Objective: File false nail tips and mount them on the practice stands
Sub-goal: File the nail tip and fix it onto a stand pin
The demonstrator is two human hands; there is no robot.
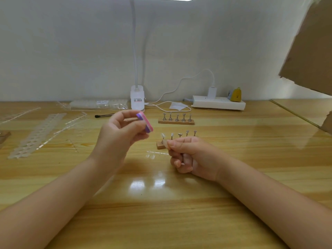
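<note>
My left hand (119, 133) is raised above the table and grips a pink and purple nail file block (145, 122) between thumb and fingers. My right hand (188, 155) rests on the table with its fingers curled, and pinches a small clear nail tip (165, 144) between thumb and forefinger. Just behind it stands a wooden practice stand (160, 145) with metal holders; two of the left ones carry white tips (163, 135). A second stand (176, 121) with bare metal holders sits farther back. A short clear strip of tips (154, 154) lies between my hands.
Strips and sheets of nail tips (38, 133) lie at the left, a bagged pack (98, 104) behind them. A pen-like tool (104, 115), a clip lamp base (137, 98), a white cable and power strip (218, 104) line the wall. Cardboard (309, 51) hangs at the right.
</note>
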